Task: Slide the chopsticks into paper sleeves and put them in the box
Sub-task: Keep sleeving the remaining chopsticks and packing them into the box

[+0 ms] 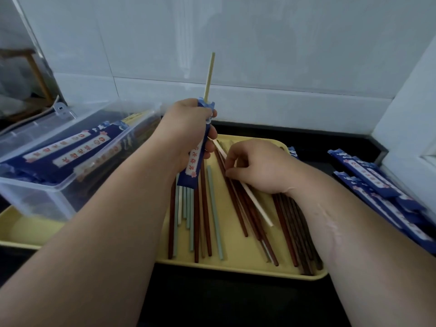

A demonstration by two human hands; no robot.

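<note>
Forearms (106, 232) are spanning tray (236, 264) | left hand (188, 131) grip is clamping upright sleeve (197, 159), pale chopstick (210, 76) protruding | right hand (254, 166) is pinching white chopstick (259, 208), lying diagonally, far tip pointing at sleeve | box (47, 192) is sitting left.

The light is soft, cool and rather dim, with a bluish cast. The tiled wall (259, 43) is the brightest part, palest toward the right edge. It carries faint vertical streaks of reflection and a vague grey shadow.

The black counter (236, 303) loses all detail along its near edge. The yellow tray (236, 263) is evenly lit, with weak shadows. On it the white chopstick (253, 199) pinched by the right hand (254, 168) reads fairly crisply.

The top of the paper sleeve (194, 164) gripped in the left hand (186, 128) is blurred. The clear box (35, 197) has a milky sheen on its lid. Straight lines bow near the corners, and the forearms swell.
</note>
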